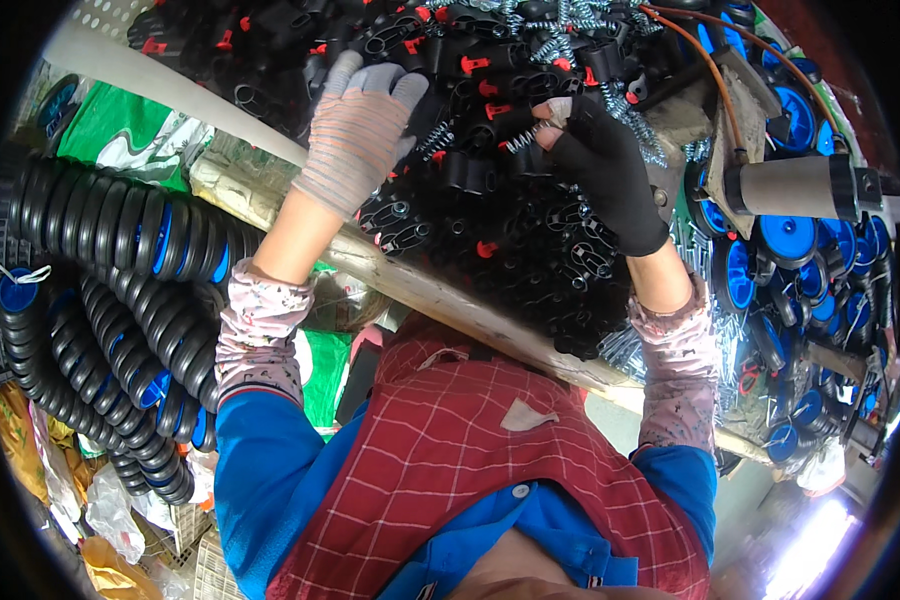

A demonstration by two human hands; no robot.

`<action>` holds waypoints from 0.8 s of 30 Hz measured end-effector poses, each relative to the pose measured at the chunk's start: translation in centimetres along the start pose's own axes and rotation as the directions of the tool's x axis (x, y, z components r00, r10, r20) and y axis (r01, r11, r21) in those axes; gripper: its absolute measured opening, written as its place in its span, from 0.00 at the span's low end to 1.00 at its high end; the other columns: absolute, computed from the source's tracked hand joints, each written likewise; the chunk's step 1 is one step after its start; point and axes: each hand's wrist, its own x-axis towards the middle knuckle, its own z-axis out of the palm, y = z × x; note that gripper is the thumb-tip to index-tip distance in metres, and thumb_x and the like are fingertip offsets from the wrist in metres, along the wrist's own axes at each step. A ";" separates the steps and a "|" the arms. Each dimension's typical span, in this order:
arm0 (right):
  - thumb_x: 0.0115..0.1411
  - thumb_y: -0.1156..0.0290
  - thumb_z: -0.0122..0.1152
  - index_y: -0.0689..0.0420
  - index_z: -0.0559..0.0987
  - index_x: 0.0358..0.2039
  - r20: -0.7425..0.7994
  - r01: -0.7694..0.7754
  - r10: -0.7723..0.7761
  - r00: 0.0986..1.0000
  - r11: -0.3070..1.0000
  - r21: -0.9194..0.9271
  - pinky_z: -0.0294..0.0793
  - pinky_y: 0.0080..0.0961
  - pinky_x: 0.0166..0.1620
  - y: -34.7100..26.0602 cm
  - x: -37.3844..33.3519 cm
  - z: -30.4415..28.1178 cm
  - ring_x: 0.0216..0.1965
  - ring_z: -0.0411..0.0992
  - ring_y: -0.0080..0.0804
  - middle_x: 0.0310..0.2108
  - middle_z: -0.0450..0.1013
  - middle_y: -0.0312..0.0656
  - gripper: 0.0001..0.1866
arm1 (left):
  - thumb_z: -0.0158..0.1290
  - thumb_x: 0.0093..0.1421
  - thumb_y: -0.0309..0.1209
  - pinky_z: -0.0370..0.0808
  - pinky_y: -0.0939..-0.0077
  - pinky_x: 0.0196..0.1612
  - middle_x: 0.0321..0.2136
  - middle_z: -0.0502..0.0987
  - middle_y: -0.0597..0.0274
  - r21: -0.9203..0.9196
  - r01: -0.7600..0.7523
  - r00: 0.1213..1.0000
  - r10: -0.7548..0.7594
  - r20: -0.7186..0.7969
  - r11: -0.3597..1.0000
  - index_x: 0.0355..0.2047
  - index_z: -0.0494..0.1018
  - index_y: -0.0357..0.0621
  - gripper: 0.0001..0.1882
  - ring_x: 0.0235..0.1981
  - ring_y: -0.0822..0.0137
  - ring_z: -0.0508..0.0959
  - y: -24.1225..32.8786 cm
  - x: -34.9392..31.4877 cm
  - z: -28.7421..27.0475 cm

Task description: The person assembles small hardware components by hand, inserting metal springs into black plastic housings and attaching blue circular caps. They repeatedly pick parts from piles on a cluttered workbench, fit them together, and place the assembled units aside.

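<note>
- My right hand [605, 165], in black glove with fingertips bare, is nearly closed: thumb and finger seem to pinch one metal spring [523, 139] above the middle of the heap of black parts [510, 225].
- My left hand [360, 130], in striped glove, lies over the left side of the heap, fingers a little bent – whether it has hold of something, I cannot tell.
- The heap lies on the counter [470, 308], whose wooden edge runs along the near side of the heap.
- What is done, I can judge only in part: several red pieces [475, 65] show among the heap, but if they are fitted or only lying there, I cannot say.
- What is left looks like much: many loose springs [560, 45] lie at the far side of the heap, and the spring at my right hand does not look seated in any part.
- To the right of the heap are loose metal pins [618, 350] and blue-centred wheels [788, 238]; to the left of the heap, stacked wheels [100, 215] make long rows – I see none joined to the black parts.
</note>
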 end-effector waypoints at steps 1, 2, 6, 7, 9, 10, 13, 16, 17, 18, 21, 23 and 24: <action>0.65 0.74 0.64 0.61 0.79 0.49 -0.006 0.026 -0.026 1.000 0.999 -0.033 0.72 0.15 0.35 -0.1 0.1 0.2 0.31 0.71 0.13 0.32 0.76 0.31 0.13 | 0.68 0.48 0.34 0.65 0.60 0.66 0.50 0.76 0.60 -0.059 0.000 0.999 0.002 0.038 0.998 0.54 0.72 0.48 0.32 0.54 0.56 0.75 0.3 -0.2 -0.2; 0.64 0.74 0.64 0.61 0.79 0.48 -0.003 0.072 -0.072 0.997 0.997 -0.028 0.71 0.15 0.34 -0.1 0.3 0.4 0.30 0.70 0.13 0.32 0.76 0.31 0.12 | 0.68 0.48 0.34 0.66 0.60 0.65 0.51 0.76 0.59 -0.130 -0.013 1.000 0.016 0.015 0.991 0.53 0.72 0.48 0.31 0.54 0.55 0.75 0.6 -0.4 -0.1; 0.64 0.73 0.65 0.60 0.79 0.46 0.006 0.163 -0.163 0.987 0.986 0.019 0.68 0.14 0.30 -0.2 1.3 1.6 0.28 0.69 0.13 0.31 0.76 0.30 0.10 | 0.65 0.51 0.28 0.75 0.63 0.53 0.50 0.78 0.54 -0.334 -0.078 0.993 0.042 -0.113 0.939 0.52 0.73 0.46 0.27 0.44 0.54 0.81 1.3 -1.9 0.4; 0.64 0.73 0.65 0.59 0.79 0.46 0.019 0.190 -0.190 0.982 0.982 0.006 0.68 0.14 0.30 -0.1 1.6 1.7 0.28 0.69 0.13 0.31 0.76 0.30 0.10 | 0.65 0.50 0.26 0.77 0.62 0.49 0.49 0.78 0.53 -0.432 -0.085 0.988 0.020 -0.152 0.898 0.50 0.74 0.46 0.25 0.43 0.52 0.81 1.9 -2.2 -0.2; 0.65 0.72 0.64 0.58 0.79 0.46 0.037 0.245 -0.245 0.969 0.969 -0.022 0.70 0.17 0.31 0.0 1.9 2.1 0.29 0.72 0.15 0.30 0.77 0.32 0.10 | 0.64 0.49 0.19 0.81 0.62 0.41 0.47 0.79 0.52 -0.590 -0.125 0.969 -0.030 -0.246 0.798 0.44 0.75 0.44 0.21 0.40 0.48 0.82 3.0 -2.7 -0.8; 0.64 0.70 0.64 0.58 0.79 0.47 0.056 0.325 -0.320 0.946 0.940 -0.108 0.71 0.19 0.31 0.2 1.8 2.1 0.28 0.73 0.18 0.31 0.77 0.33 0.12 | 0.64 0.49 0.19 0.81 0.62 0.41 0.48 0.79 0.50 -0.601 -0.156 0.960 -0.023 -0.280 0.784 0.44 0.74 0.43 0.20 0.41 0.48 0.81 3.3 -3.1 -0.9; 0.61 0.67 0.68 0.56 0.79 0.49 0.201 0.535 -0.500 0.842 0.734 -0.418 0.74 0.24 0.34 0.6 1.4 2.2 0.29 0.75 0.25 0.32 0.78 0.37 0.17 | 0.65 0.51 0.19 0.81 0.62 0.40 0.48 0.78 0.46 -0.633 -0.200 0.948 -0.016 -0.319 0.748 0.43 0.73 0.43 0.19 0.41 0.47 0.82 4.0 -4.1 -0.5; 0.57 0.68 0.71 0.52 0.78 0.52 0.388 0.567 -0.414 0.823 0.561 -0.603 0.74 0.26 0.36 -1.4 0.0 2.2 0.30 0.74 0.29 0.33 0.77 0.39 0.22 | 0.66 0.50 0.19 0.82 0.64 0.41 0.47 0.79 0.47 -0.736 -0.150 0.953 -0.102 -0.285 0.660 0.42 0.74 0.43 0.19 0.41 0.47 0.82 5.4 -5.2 0.1; 0.56 0.67 0.72 0.51 0.78 0.53 0.391 0.468 -0.276 0.878 0.665 -0.582 0.75 0.27 0.36 -2.9 -0.7 2.3 0.29 0.74 0.31 0.33 0.77 0.40 0.23 | 0.66 0.50 0.20 0.83 0.65 0.43 0.47 0.79 0.47 -0.625 -0.245 0.935 0.012 -0.353 0.741 0.42 0.74 0.43 0.19 0.42 0.47 0.83 5.2 -5.2 -0.3; 0.56 0.66 0.72 0.50 0.77 0.53 0.399 0.354 -0.131 0.908 0.749 -0.560 0.75 0.28 0.35 -3.7 -0.9 2.3 0.29 0.75 0.34 0.33 0.77 0.40 0.24 | 0.66 0.50 0.20 0.83 0.65 0.42 0.47 0.79 0.47 -0.622 -0.241 0.933 0.002 -0.360 0.745 0.42 0.75 0.43 0.19 0.42 0.47 0.83 5.2 -5.2 0.0; 0.57 0.64 0.70 0.48 0.76 0.55 0.466 0.546 -0.303 0.832 0.599 -0.586 0.74 0.29 0.32 -2.5 -0.1 1.6 0.30 0.76 0.39 0.31 0.77 0.39 0.25 | 0.59 0.53 0.22 0.82 0.65 0.41 0.45 0.79 0.47 -0.628 -0.211 0.951 0.008 -0.310 0.749 0.51 0.76 0.49 0.22 0.40 0.49 0.82 5.5 -4.6 -0.4; 0.57 0.64 0.70 0.48 0.76 0.54 0.487 0.586 -0.326 0.810 0.450 -0.674 0.74 0.30 0.31 -2.4 0.4 1.4 0.30 0.77 0.40 0.31 0.77 0.39 0.24 | 0.63 0.50 0.23 0.78 0.61 0.50 0.51 0.76 0.48 -0.418 -0.170 0.951 0.038 -0.306 0.892 0.56 0.73 0.46 0.30 0.48 0.49 0.79 4.5 -3.9 -0.4; 0.56 0.63 0.71 0.48 0.76 0.53 0.488 0.598 -0.357 0.797 0.349 -0.721 0.75 0.31 0.31 -2.4 0.7 1.4 0.29 0.77 0.39 0.31 0.77 0.39 0.24 | 0.64 0.49 0.23 0.77 0.60 0.55 0.53 0.75 0.49 -0.302 -0.148 0.952 0.053 -0.301 0.942 0.58 0.71 0.45 0.34 0.51 0.49 0.78 3.9 -3.7 -0.5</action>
